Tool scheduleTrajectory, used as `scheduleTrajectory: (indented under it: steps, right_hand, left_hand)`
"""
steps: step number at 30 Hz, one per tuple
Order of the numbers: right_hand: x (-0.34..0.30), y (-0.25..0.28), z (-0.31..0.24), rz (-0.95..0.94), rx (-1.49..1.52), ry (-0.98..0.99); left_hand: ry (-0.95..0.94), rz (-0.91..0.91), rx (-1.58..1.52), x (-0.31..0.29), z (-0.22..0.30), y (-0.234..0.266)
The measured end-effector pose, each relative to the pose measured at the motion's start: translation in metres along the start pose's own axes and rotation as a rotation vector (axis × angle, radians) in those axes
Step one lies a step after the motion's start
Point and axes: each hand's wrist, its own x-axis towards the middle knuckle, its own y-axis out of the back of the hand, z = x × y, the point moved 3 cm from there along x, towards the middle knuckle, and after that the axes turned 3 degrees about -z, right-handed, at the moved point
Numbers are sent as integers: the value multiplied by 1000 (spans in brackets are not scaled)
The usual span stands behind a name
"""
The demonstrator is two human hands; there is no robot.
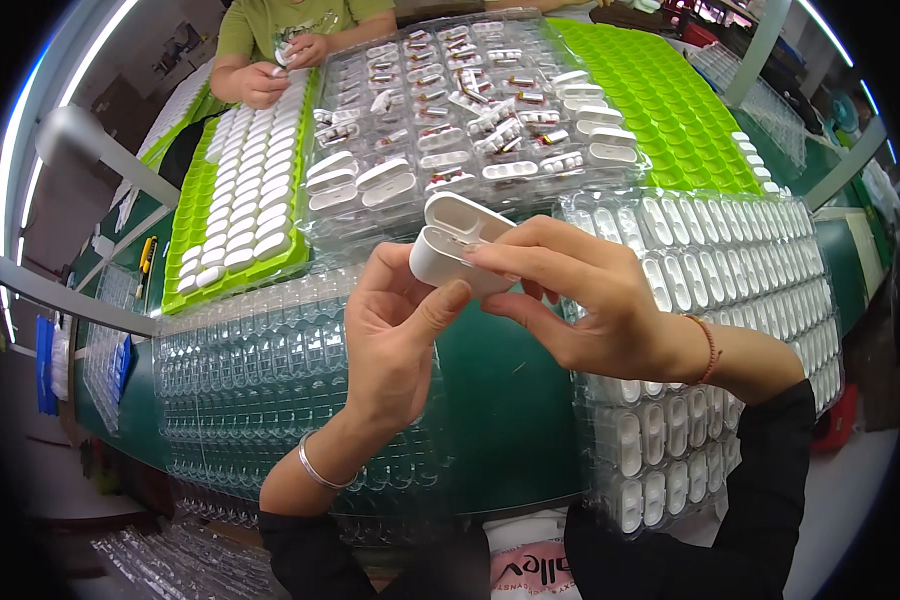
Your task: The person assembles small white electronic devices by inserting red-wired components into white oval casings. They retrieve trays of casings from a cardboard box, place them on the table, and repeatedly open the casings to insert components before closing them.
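A small white earbud charging case (440, 262), its lid flipped up, is held between my two hands above the green table. The fingers and thumb of my left hand (395, 320) grip the case body from the left. From the right, my right hand (580, 290) pinches the case, its index finger at the opening by the hinge and its thumb against the lower side. Whether a small part sits under those fingertips is hidden. Just beyond lies a clear plastic tray (370, 225) with open white cases and small dark and red cylindrical parts in its pockets.
Green trays (625, 90) stand at the back, one filled with white case pieces (245, 205). Clear trays of white shells (710, 290) lie on the right. A clear moulded tray (250, 370) covers the left of the table (505, 430). Another person's hands (285, 65) work across the table.
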Motion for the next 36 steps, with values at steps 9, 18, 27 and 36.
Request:
scheduleTrajectory:
  steps: [9, 18, 27, 36]
  right_hand:
    - [101, -44, 85, -26, -159, -82]
    - [183, -131, 178, -265, -520, 5]
    - [191, -126, 191, -333, -345, 2]
    - [136, -77, 116, -334, -223, -14]
  left_hand:
    - [49, 172, 542, -69, 56, 46]
    - [-91, 242, 840, -142, 70, 69]
    - [-194, 505, 1052, -176, 103, 89]
    - [-205, 960, 1474, -277, 59, 61]
